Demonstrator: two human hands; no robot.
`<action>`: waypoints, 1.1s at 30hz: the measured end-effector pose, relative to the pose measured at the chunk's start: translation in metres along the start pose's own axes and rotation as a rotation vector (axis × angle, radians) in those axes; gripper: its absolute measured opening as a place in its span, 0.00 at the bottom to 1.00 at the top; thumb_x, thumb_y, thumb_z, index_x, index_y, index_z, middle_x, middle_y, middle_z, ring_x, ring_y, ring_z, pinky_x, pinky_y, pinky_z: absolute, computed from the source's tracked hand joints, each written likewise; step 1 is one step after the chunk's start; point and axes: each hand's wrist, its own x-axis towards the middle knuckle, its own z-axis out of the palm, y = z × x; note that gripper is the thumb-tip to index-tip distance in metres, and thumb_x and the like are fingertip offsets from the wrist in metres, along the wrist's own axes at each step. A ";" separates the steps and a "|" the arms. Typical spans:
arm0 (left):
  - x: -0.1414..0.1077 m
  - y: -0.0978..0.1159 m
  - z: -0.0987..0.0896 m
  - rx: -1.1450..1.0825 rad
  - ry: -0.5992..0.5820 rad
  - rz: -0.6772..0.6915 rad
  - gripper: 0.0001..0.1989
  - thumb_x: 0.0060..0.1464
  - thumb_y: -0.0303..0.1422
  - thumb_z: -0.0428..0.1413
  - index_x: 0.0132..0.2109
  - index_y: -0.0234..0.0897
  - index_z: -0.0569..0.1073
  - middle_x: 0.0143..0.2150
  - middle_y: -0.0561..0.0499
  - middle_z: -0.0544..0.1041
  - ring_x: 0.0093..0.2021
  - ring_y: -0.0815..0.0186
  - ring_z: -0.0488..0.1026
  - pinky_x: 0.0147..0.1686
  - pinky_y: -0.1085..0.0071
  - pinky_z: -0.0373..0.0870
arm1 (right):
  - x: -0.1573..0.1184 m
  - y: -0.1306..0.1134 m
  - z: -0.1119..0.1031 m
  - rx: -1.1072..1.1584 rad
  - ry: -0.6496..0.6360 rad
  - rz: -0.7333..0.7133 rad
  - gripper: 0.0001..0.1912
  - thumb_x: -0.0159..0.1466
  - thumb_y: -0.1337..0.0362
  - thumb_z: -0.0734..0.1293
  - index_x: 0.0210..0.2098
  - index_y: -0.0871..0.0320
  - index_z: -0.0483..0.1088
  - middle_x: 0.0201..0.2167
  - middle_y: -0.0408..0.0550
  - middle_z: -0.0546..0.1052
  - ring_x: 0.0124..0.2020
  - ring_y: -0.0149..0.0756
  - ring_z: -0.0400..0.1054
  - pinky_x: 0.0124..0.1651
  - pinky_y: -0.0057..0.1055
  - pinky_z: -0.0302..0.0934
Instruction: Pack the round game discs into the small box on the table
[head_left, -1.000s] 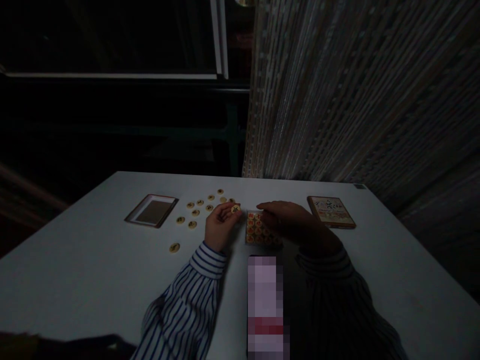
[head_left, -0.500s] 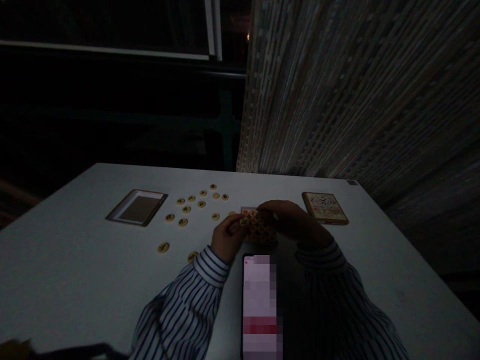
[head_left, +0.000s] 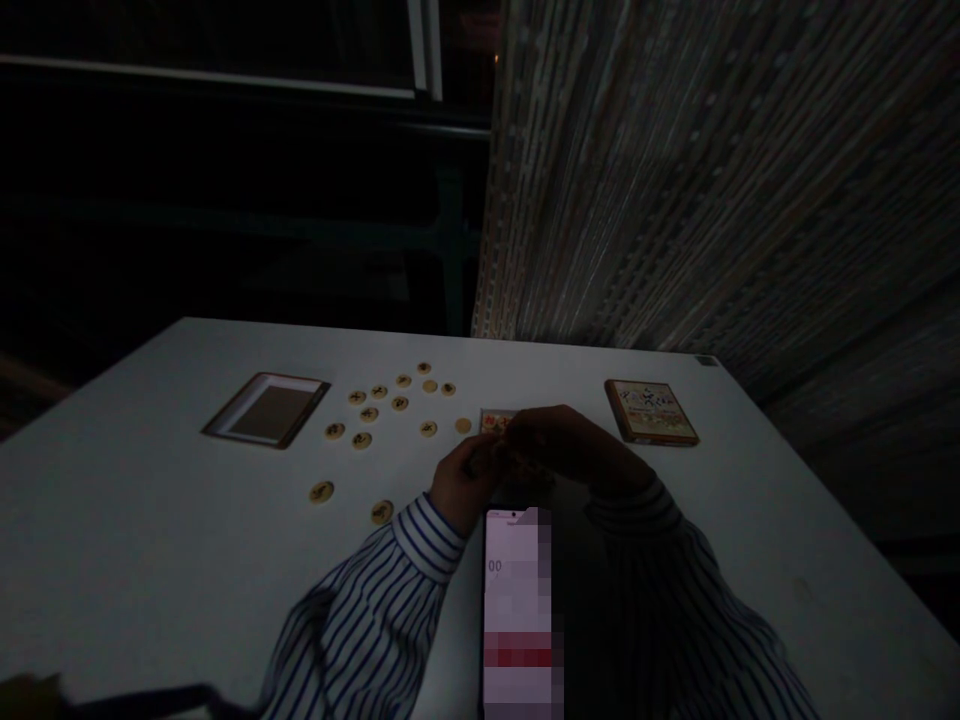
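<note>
A small tray (head_left: pixel 495 412) of round pieces stands on the table near the middle, directly beneath the hands; pieces with red characters (head_left: pixel 491 423) show in its far left corner, and the rest is covered or in deep shadow. The left hand (head_left: pixel 463 484) reaches in at the tray's left side, its fingers curled and meeting those of the right hand (head_left: pixel 566 445), which arches over the tray from the right. Whether either one pinches a piece cannot be told, since the fingertips are too dark.

Just nearer the wearer than the tray lies a phone (head_left: pixel 517 590) with a lit, partly pixelated screen. To the left, loose round pieces (head_left: pixel 369 413) are scattered, most with dark characters, two looking plain; two of them lie nearer the wearer, beside the left striped sleeve (head_left: pixel 375 610). Farther left lies an open shallow case (head_left: pixel 275 415); well to the right, a flat box (head_left: pixel 654 410) with a printed top. Beyond the white table (head_left: pixel 172 540) hangs a string curtain (head_left: pixel 637 200).
</note>
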 end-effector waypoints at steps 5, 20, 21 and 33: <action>0.000 0.004 0.001 -0.032 0.016 -0.034 0.15 0.41 0.31 0.59 0.40 0.36 0.72 0.38 0.46 0.78 0.38 0.62 0.75 0.38 0.67 0.73 | 0.001 -0.002 0.003 0.186 -0.027 -0.012 0.08 0.59 0.66 0.63 0.38 0.61 0.70 0.32 0.47 0.76 0.32 0.30 0.69 0.34 0.26 0.61; 0.000 0.008 0.003 -0.166 0.019 -0.088 0.12 0.39 0.30 0.58 0.36 0.39 0.69 0.34 0.47 0.79 0.35 0.63 0.76 0.34 0.70 0.73 | 0.000 0.007 0.002 0.140 -0.009 -0.064 0.10 0.58 0.67 0.64 0.40 0.60 0.69 0.34 0.48 0.76 0.33 0.31 0.69 0.36 0.25 0.62; 0.000 0.007 0.004 -0.182 0.019 -0.092 0.12 0.39 0.30 0.59 0.36 0.39 0.70 0.35 0.47 0.79 0.36 0.63 0.76 0.35 0.70 0.73 | 0.000 0.006 0.002 0.130 -0.010 -0.069 0.10 0.58 0.67 0.64 0.40 0.60 0.69 0.35 0.48 0.76 0.33 0.30 0.69 0.36 0.25 0.62; 0.004 0.003 -0.001 -0.344 0.003 -0.163 0.14 0.38 0.31 0.60 0.37 0.33 0.71 0.33 0.47 0.79 0.33 0.65 0.75 0.31 0.71 0.72 | 0.003 0.002 0.001 0.178 0.021 -0.095 0.11 0.60 0.65 0.62 0.42 0.61 0.68 0.37 0.49 0.75 0.37 0.30 0.69 0.40 0.26 0.61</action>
